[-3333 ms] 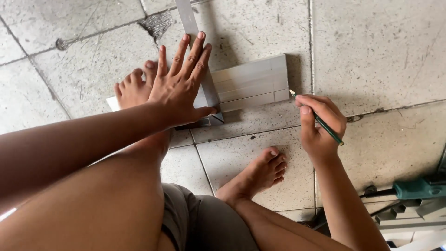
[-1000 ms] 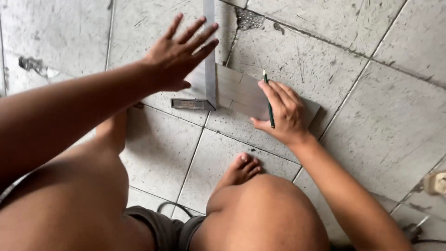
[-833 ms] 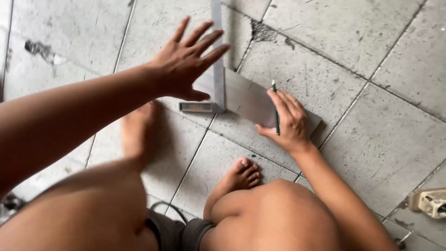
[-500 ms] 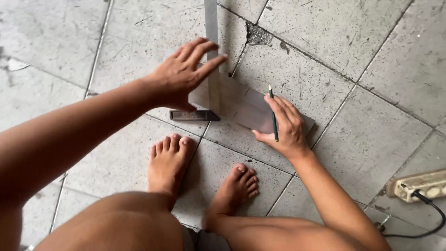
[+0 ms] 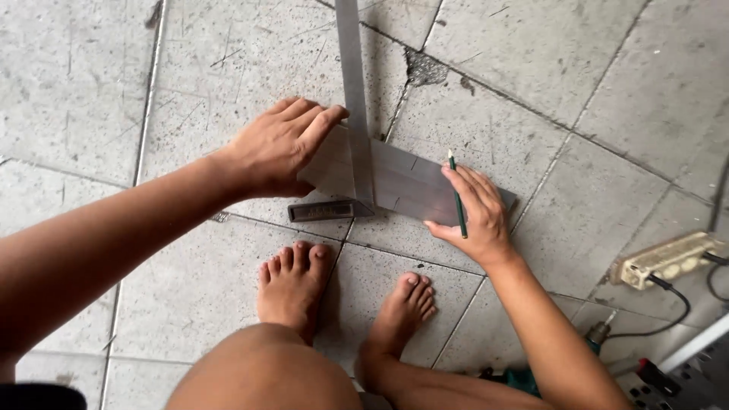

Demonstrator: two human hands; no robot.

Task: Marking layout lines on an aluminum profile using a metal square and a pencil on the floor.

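Observation:
A grey metal plate [image 5: 414, 186] lies flat on the tiled floor [image 5: 228, 68]. A steel try square lies across it, its long blade [image 5: 354, 91] running away from me and its dark stock [image 5: 323, 210] at the plate's near edge. My left hand [image 5: 277, 148] rests palm-down on the plate's left part, fingertips against the blade. My right hand [image 5: 471, 212] presses on the plate's right part and holds a green pencil [image 5: 456, 190] between the fingers, tip pointing away. My two bare feet [image 5: 292, 285] stand just below the plate.
A beige power strip [image 5: 668, 258] with a black cable lies at the right. A teal power tool [image 5: 524, 376] and a metal frame [image 5: 683, 364] sit at the bottom right. A chipped tile joint [image 5: 424, 70] is beyond the plate.
My left hand has come down from a raised, spread pose onto the plate beside the square's blade. My view has shifted so both feet show below the plate. The right hand stays on the plate.

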